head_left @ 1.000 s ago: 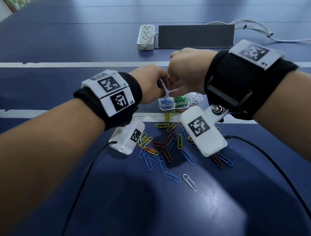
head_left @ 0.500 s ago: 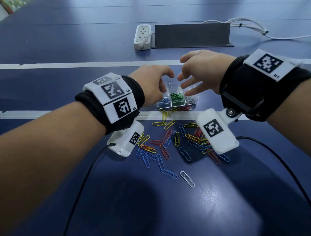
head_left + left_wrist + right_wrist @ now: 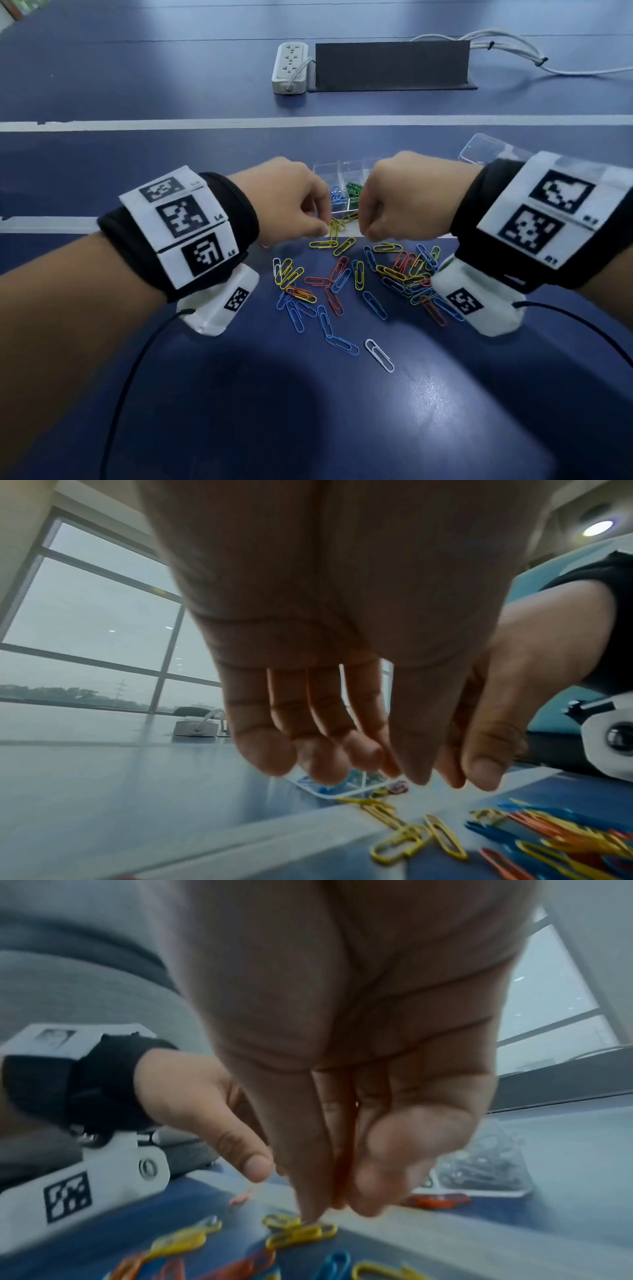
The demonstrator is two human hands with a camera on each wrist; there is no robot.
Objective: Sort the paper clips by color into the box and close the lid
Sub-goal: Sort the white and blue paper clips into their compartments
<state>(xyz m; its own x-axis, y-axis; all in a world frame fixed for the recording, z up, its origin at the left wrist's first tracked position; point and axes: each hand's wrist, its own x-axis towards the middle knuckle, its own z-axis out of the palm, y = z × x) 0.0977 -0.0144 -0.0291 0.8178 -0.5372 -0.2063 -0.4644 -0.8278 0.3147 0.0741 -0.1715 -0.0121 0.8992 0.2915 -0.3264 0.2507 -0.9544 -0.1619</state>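
Observation:
A clear compartment box stands open, with blue and green clips inside; its lid lies off to the right. Loose paper clips in yellow, blue and red are scattered on the blue table in front of it. My left hand hovers by the box's front edge, fingers hanging loosely and holding nothing. My right hand is bunched, and its thumb and fingertips pinch down on a yellow clip lying just in front of the box.
A lone white clip lies nearest me. A white power strip, a dark upright panel and white cables sit at the back. Black sensor cables run from both wrists across the near table.
Both hands dropped from over the box toward me, down to the yellow clips at its front edge. The right hand went from spread fingers to a bunched pinch.

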